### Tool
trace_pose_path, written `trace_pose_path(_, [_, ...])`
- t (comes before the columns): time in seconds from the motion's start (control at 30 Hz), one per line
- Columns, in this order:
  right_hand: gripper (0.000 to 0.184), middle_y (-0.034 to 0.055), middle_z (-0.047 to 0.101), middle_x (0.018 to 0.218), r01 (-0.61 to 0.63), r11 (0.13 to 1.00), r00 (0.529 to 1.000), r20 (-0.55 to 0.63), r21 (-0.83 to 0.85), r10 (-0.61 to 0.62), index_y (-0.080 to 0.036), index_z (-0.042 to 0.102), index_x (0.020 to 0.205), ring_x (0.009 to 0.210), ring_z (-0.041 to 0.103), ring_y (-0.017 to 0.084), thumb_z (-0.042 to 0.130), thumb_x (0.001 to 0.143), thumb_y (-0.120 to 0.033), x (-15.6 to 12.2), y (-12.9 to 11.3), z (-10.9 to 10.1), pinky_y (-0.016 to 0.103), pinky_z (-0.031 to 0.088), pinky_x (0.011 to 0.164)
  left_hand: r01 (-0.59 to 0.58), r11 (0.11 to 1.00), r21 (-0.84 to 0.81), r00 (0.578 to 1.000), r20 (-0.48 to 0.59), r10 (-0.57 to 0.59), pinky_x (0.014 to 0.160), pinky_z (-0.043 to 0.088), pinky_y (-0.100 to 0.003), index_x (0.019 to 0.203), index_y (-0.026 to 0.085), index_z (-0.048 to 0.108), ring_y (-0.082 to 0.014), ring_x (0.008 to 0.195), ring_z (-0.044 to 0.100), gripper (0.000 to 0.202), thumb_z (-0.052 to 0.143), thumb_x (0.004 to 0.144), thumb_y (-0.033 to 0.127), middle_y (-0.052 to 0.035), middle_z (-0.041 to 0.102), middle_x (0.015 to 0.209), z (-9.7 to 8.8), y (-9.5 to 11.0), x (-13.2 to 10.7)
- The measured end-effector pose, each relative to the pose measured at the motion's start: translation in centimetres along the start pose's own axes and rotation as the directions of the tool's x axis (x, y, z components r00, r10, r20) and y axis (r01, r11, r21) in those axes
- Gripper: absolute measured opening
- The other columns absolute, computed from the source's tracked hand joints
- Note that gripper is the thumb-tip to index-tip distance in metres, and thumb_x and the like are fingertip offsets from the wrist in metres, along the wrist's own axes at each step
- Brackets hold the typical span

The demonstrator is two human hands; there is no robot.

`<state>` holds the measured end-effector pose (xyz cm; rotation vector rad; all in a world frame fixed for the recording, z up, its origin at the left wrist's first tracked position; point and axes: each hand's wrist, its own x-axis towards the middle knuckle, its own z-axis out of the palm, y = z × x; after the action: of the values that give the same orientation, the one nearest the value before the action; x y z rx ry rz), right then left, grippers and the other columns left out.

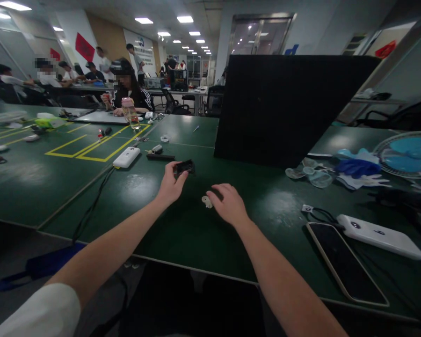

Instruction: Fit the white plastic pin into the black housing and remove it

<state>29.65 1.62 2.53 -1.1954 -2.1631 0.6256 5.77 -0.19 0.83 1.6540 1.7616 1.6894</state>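
My left hand (171,185) is closed around a small black box-like part (185,167), held above the table with the thumb on its near side. Its exact kind cannot be made out. To the right, my right hand (229,203) is low over the table, its fingers curved and a gap showing between thumb and forefinger. A small off-white round part (206,201) with a hole is at the thumb tip; the thumb appears to touch it, and whether it rests on the table is unclear. Beyond my left hand lies a dark bar (160,157) with a small grey part (156,149) behind it.
A large black panel (284,107) stands ahead. At right are a phone (347,262), a white power bank (381,236), goggles (310,173), gloves (359,168) and a blue fan (407,152). Another white power bank (127,157) lies left, before a bottle (130,112) and a seated person (126,91).
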Motion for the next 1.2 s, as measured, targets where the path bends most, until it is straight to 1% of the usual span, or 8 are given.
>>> trace_pose_path(0.13, [0.043, 0.0112, 0.062, 0.129, 0.152, 0.936, 0.981, 0.160, -0.316, -0.105, -0.023, 0.065, 0.125, 0.116, 0.056, 0.031, 0.055, 0.093, -0.050, -0.1, -1.7, 2.4, 0.049, 0.048, 0.094, 0.028, 0.999, 0.026, 0.998, -0.060, -0.026, 0.089, 0.050, -0.035, 0.124, 0.020, 0.043, -0.0202, 0.104, 0.060, 0.041, 0.059, 0.091, 0.038, -0.0095, 0.059, 0.117, -1.8, -1.9, 0.3])
trace_pose_path(0.3, [0.031, 0.0082, 0.066, 0.126, 0.183, 0.914, 0.966, 0.240, -0.363, -0.098, -0.023, 0.066, 0.124, 0.115, 0.060, 0.026, 0.051, 0.097, -0.027, 0.2, -1.0, 2.0, 0.045, 0.049, 0.097, 0.052, 0.988, 0.146, 0.996, 0.069, -0.063, 0.084, 0.051, -0.038, 0.125, 0.020, 0.045, -0.0213, 0.097, 0.062, 0.045, 0.063, 0.089, 0.039, -0.0096, 0.061, 0.113, -1.3, -1.0, -0.6])
trace_pose_path(0.47, [0.037, 0.0080, 0.069, 0.123, 0.073, 0.948, 0.984, 0.178, -0.310, -0.018, -0.022, 0.059, 0.133, 0.105, 0.066, 0.024, 0.045, 0.100, -0.028, 0.7, -0.4, 0.9, 0.041, 0.054, 0.089, -0.002, 0.968, 0.252, 0.969, 0.239, -0.060, 0.085, 0.051, -0.040, 0.122, 0.021, 0.050, -0.0217, 0.095, 0.063, 0.043, 0.067, 0.086, 0.036, -0.0079, 0.063, 0.113, -0.7, 1.0, -1.8])
trace_pose_path(0.6, [0.032, 0.0071, 0.070, 0.120, 0.061, 0.967, 0.987, 0.161, -0.247, -0.021, -0.024, 0.065, 0.124, 0.103, 0.066, 0.024, 0.053, 0.095, -0.023, 0.9, 0.2, 0.3, 0.042, 0.054, 0.089, -0.059, 0.953, 0.296, 0.951, 0.307, -0.036, 0.087, 0.051, -0.039, 0.121, 0.022, 0.052, -0.0226, 0.100, 0.063, 0.042, 0.069, 0.084, 0.034, -0.0078, 0.062, 0.116, -0.9, 1.9, -2.3])
trace_pose_path(0.8, [0.027, 0.0063, 0.068, 0.115, 0.201, 0.980, 0.978, -0.053, -0.005, -0.201, -0.027, 0.071, 0.113, 0.107, 0.064, 0.025, 0.050, 0.096, -0.027, 0.4, -0.4, -0.1, 0.047, 0.050, 0.097, -0.139, 0.944, 0.298, 0.910, 0.415, 0.003, 0.089, 0.051, -0.041, 0.120, 0.023, 0.055, -0.0249, 0.103, 0.064, 0.043, 0.072, 0.081, 0.034, -0.0066, 0.064, 0.115, -1.1, 2.8, -2.5])
trace_pose_path(0.87, [0.026, 0.0057, 0.067, 0.116, 0.247, 0.967, 0.968, -0.055, 0.057, -0.244, -0.029, 0.072, 0.112, 0.107, 0.062, 0.026, 0.051, 0.096, -0.030, 0.1, -1.0, 0.1, 0.046, 0.051, 0.095, -0.156, 0.950, 0.269, 0.886, 0.463, 0.014, 0.088, 0.052, -0.040, 0.119, 0.025, 0.056, -0.0241, 0.102, 0.064, 0.042, 0.072, 0.081, 0.034, -0.0047, 0.065, 0.113, -1.1, 3.2, -2.6])
trace_pose_path(1.03, [0.028, 0.0060, 0.067, 0.113, 0.341, 0.938, 0.938, 0.094, -0.069, -0.334, -0.030, 0.073, 0.110, 0.107, 0.058, 0.027, 0.048, 0.097, -0.027, -0.1, -2.4, 0.9, 0.048, 0.048, 0.093, -0.148, 0.965, 0.216, 0.862, 0.506, 0.019, 0.084, 0.053, -0.036, 0.121, 0.026, 0.056, -0.0206, 0.094, 0.066, 0.043, 0.071, 0.082, 0.037, -0.0018, 0.068, 0.111, -0.8, 3.5, -2.8])
trace_pose_path(1.2, [0.027, 0.0105, 0.062, 0.106, 0.300, 0.918, 0.952, 0.018, -0.259, -0.307, -0.027, 0.074, 0.102, 0.098, 0.055, 0.028, 0.048, 0.097, -0.033, 0.1, -2.9, 0.5, 0.048, 0.045, 0.087, -0.159, 0.967, 0.199, 0.842, 0.539, 0.028, 0.083, 0.054, -0.037, 0.123, 0.026, 0.056, -0.0209, 0.092, 0.068, 0.047, 0.071, 0.081, 0.040, -0.0021, 0.069, 0.111, -0.2, 3.4, -3.1])
